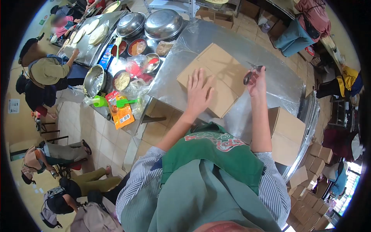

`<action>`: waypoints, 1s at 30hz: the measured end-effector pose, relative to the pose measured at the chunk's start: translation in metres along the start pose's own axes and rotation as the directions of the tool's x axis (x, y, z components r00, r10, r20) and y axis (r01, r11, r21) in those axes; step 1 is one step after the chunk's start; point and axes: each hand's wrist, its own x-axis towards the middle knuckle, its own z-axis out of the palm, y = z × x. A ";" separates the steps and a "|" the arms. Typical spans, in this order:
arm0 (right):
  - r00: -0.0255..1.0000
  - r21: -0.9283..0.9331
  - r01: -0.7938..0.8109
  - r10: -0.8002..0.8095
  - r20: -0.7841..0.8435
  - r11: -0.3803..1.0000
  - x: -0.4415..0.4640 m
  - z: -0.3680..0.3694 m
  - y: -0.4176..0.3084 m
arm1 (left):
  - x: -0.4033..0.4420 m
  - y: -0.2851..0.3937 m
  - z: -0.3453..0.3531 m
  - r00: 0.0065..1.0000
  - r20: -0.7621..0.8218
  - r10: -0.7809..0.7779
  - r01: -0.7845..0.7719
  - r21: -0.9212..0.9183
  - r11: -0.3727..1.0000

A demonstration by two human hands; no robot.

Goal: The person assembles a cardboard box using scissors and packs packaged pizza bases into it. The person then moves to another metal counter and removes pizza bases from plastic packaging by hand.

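A closed brown cardboard box (pixel 218 63) lies on the metal table in front of me. My left hand (pixel 199 92) rests flat on its top near the left edge, fingers spread and holding nothing. Raised beside the box's right side, my right hand (pixel 257 83) is closed around a pair of scissors (pixel 247 79) with dark handles. The blades point up and away to the left, and my fingers hide part of the handles. A hand-shaped shadow falls across the cardboard.
A second cardboard box (pixel 288 135) stands by my right arm. On the left are metal bowls (pixel 164 24), an orange pouch (pixel 120 110) and a green scoop (pixel 125 102). Several people work around the room. Stacked boxes (pixel 309 205) fill the lower right.
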 end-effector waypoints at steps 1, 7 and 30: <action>0.994 -0.021 -0.063 0.064 0.090 0.998 0.006 -0.006 0.002 | 0.002 -0.006 -0.001 0.997 0.061 0.051 -0.052 0.016 0.999; 0.876 -0.337 -0.283 0.385 0.289 0.898 0.015 0.014 0.002 | 0.063 -0.087 -0.004 0.947 0.196 0.253 -0.247 -0.052 0.968; 0.647 -0.492 0.576 -0.003 0.762 -0.653 -0.017 0.117 0.063 | 0.090 -0.105 0.024 0.966 -0.252 -0.064 0.092 0.102 0.991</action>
